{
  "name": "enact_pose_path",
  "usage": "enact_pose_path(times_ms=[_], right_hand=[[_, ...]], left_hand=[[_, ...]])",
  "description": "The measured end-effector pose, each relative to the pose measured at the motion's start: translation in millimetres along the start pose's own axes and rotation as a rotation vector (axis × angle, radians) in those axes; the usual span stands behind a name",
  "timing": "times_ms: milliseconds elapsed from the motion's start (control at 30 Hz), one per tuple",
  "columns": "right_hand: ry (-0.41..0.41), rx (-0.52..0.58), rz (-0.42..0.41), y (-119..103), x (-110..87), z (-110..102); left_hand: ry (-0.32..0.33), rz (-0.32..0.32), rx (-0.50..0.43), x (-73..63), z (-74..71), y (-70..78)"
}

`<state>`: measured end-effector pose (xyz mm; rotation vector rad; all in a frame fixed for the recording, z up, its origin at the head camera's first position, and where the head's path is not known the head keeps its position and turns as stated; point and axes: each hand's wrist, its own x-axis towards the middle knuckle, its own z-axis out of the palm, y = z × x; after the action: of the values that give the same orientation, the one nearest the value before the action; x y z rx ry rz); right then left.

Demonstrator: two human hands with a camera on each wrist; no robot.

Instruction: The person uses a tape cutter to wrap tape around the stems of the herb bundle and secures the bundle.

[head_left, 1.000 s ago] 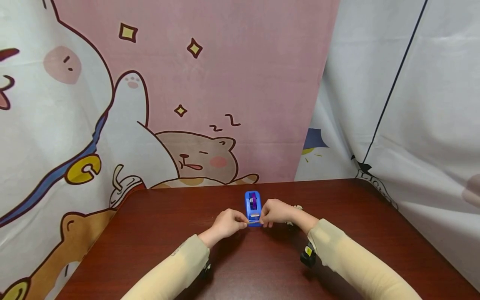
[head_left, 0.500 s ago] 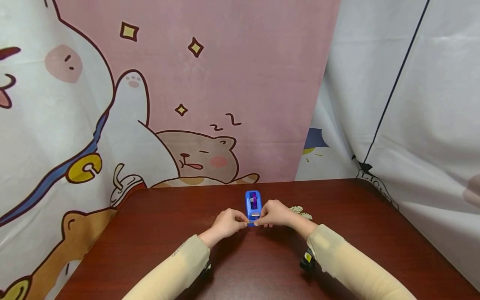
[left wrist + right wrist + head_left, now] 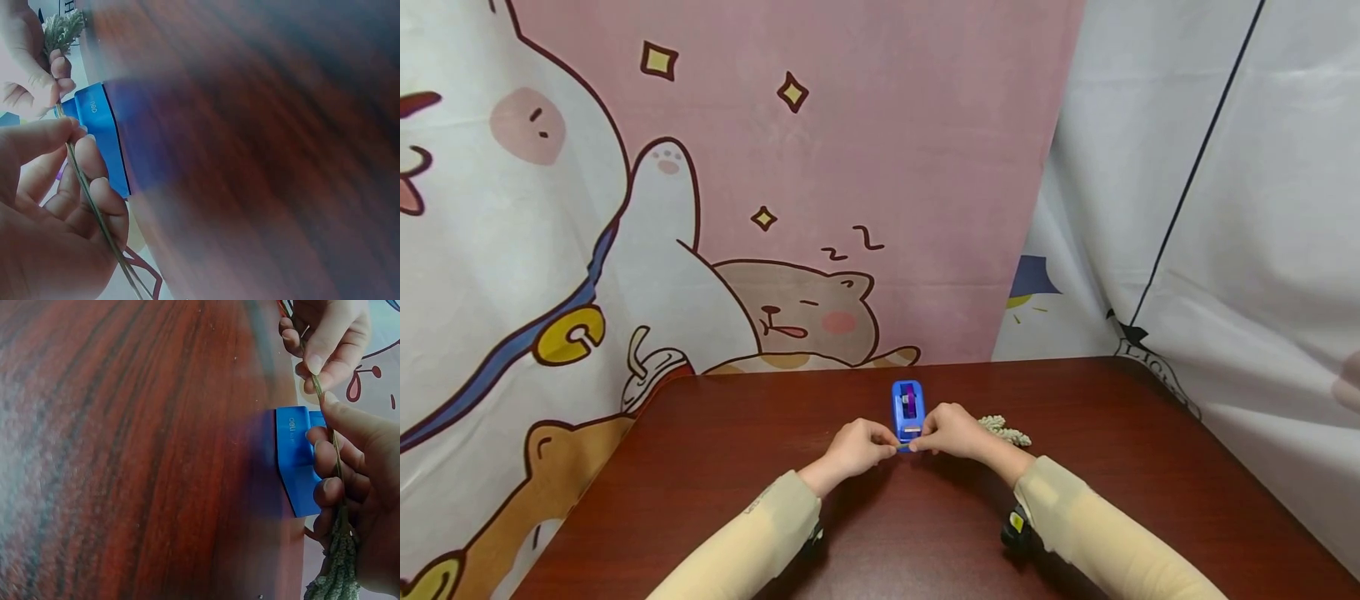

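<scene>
At near end of blue tape dispenser (image 3: pixel 297 459), on far part of table (image 3: pixel 745 442), stems (image 3: pixel 317 386) lie crosswise, held from both sides. Left hand (image 3: pixel 859 444): thumb and forefinger closed in pinch on stems, tails running left past palm. Right hand (image 3: pixel 957 431): same pinch just beside, fluffy heads (image 3: pixel 340 565) off to right. Two close grips probably hold bundle straight, dispenser in easy reach; taped or not, cannot tell.
</scene>
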<state>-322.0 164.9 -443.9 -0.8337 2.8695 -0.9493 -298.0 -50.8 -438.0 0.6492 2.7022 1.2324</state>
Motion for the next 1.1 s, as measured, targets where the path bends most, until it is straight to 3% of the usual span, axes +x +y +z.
enact_pose_path(times_ms=[367,567,767,967,1100], right_hand=[[-0.002,0.030,-0.014,3,-1.0,-4],[-0.006,0.049,-0.001,4,-2.4,-4],[-0.021,0.059,-0.003,5,-1.7,-1],[-0.014,0.040,0.020,4,0.6,0],[-0.009,0.024,0.018,4,2.2,0]], left_hand=[[-0.038,-0.011,0.023,10.6,-7.0,2.8],[0.039,0.008,0.075,31.4,-12.0,6.2],[0.109,-0.075,-0.090,47.5,-11.6,-0.2],[0.191,-0.110,-0.259,59.5,-8.1,-7.6],[0.193,-0.136,-0.383,62.9,-5.2,-10.5]])
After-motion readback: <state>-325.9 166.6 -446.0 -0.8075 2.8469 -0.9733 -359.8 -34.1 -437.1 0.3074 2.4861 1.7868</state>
